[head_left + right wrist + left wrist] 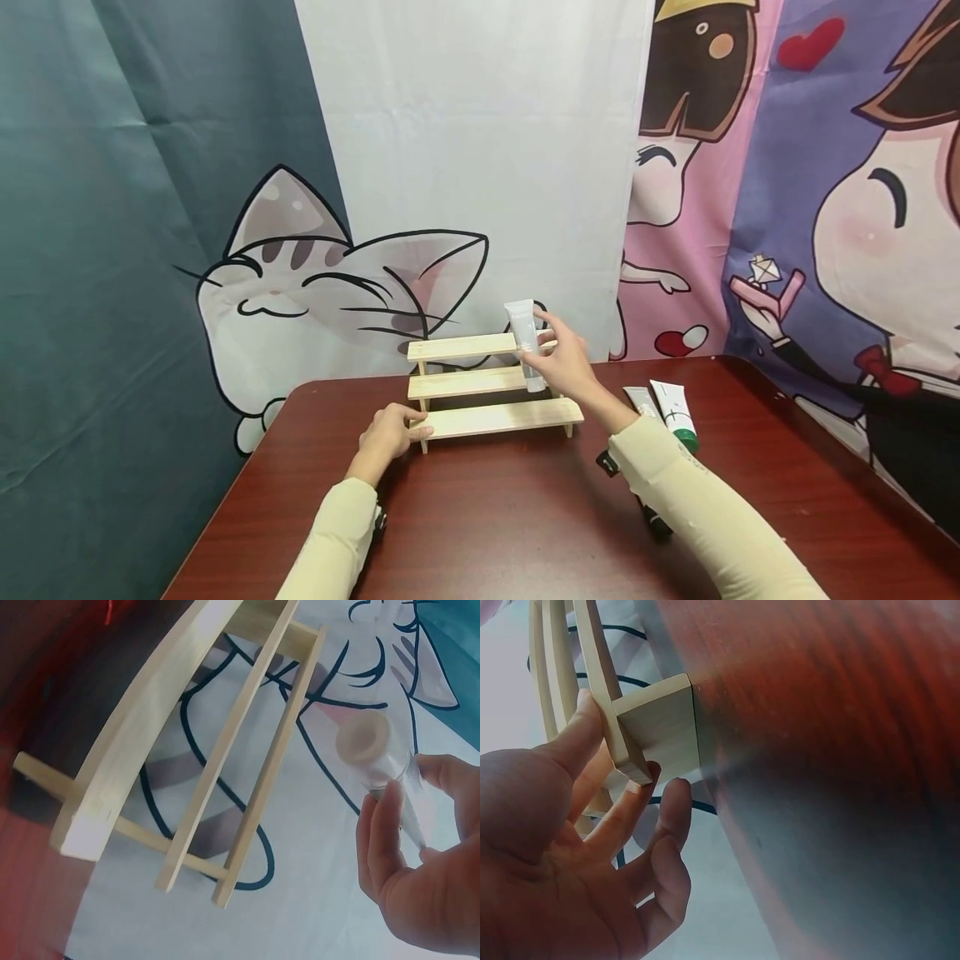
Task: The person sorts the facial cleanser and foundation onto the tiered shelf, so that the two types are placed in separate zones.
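A pale wooden three-step rack (487, 419) stands towards the back of the table. At the left end of its lowest step is my left hand (388, 433); in the left wrist view, thumb and fingers (589, 731) pinch the end of that board. My right hand (564, 357) holds a white squeeze tube (525, 337) cap down, in front of the right part of the upper steps in the head view. In the right wrist view the tube's round cap (364, 742) faces the camera, and the tube is apart from the rack. The steps carry nothing visible.
To the right on the dark red table (510, 517) lie a white tube with a green cap (675, 412) and another whitish tube (642, 402), partly hidden by my right sleeve. A dark object (657, 523) shows beneath that forearm. Printed cloth (480, 125) hangs behind the table.
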Action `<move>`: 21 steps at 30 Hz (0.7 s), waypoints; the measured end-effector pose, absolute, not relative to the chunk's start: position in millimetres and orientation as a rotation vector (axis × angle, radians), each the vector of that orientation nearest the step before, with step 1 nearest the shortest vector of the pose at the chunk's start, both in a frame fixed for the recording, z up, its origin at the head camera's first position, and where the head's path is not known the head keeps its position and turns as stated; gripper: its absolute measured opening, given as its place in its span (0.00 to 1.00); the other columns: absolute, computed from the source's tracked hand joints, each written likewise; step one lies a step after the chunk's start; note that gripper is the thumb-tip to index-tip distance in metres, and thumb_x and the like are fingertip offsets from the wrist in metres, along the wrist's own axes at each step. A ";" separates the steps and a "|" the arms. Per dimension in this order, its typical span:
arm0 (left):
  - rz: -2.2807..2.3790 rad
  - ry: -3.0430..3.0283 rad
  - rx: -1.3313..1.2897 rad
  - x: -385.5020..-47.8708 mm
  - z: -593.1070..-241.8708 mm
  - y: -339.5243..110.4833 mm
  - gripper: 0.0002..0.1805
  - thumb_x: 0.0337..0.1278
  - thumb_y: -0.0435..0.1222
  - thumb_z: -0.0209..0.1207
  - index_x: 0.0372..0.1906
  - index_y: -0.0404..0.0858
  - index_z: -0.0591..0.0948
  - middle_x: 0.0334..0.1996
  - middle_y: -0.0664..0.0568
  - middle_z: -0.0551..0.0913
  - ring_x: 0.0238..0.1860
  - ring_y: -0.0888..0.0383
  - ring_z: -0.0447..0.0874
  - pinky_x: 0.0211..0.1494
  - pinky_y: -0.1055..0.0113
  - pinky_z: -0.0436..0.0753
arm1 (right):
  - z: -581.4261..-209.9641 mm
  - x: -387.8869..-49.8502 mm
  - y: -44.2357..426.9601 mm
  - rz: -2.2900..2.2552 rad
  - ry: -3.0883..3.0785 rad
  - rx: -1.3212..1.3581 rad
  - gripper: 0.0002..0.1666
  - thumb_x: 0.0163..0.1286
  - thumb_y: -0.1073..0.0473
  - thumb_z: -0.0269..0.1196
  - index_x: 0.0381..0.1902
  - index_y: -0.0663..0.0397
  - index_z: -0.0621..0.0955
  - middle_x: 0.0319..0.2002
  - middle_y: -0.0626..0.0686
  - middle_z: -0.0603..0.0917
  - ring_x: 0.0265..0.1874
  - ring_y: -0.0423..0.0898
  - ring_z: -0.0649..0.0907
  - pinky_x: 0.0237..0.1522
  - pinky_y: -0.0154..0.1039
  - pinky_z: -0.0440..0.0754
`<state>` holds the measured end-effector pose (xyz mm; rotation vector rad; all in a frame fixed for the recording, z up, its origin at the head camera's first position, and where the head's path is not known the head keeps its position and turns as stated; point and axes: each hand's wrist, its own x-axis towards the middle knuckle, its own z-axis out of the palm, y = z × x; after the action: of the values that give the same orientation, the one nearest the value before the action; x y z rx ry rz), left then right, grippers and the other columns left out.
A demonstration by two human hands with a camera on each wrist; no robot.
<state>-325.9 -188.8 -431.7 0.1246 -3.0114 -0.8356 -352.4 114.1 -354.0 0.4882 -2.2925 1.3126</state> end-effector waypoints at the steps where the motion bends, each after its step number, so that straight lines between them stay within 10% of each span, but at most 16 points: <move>1: -0.833 -3.016 0.126 -326.1 -431.8 -188.7 0.21 0.53 0.51 0.70 0.54 0.56 0.87 0.63 0.43 0.78 0.60 0.39 0.77 0.47 0.41 0.78 | -353.9 -353.2 112.3 1.308 -2.295 0.487 0.45 0.57 0.62 0.75 0.72 0.51 0.70 0.37 0.61 0.83 0.32 0.55 0.88 0.31 0.45 0.86; 16: -0.839 -2.996 0.133 -328.4 -428.6 -187.4 0.20 0.52 0.51 0.70 0.53 0.57 0.87 0.62 0.43 0.79 0.60 0.40 0.77 0.46 0.42 0.78 | -350.9 -373.5 84.7 1.295 -2.285 0.504 0.44 0.59 0.61 0.71 0.73 0.49 0.68 0.41 0.60 0.85 0.32 0.53 0.88 0.43 0.48 0.83; 21: -0.854 -2.990 0.135 -327.1 -431.3 -188.6 0.21 0.52 0.52 0.70 0.53 0.56 0.87 0.61 0.43 0.79 0.61 0.39 0.76 0.48 0.41 0.78 | -350.8 -378.2 73.4 1.356 -2.269 0.513 0.44 0.59 0.62 0.71 0.72 0.50 0.68 0.41 0.60 0.84 0.33 0.53 0.88 0.33 0.45 0.86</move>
<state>-327.1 -188.6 -431.3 0.1346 -2.9899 -0.8542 -378.2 73.4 -350.8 0.5127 -2.2689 1.3558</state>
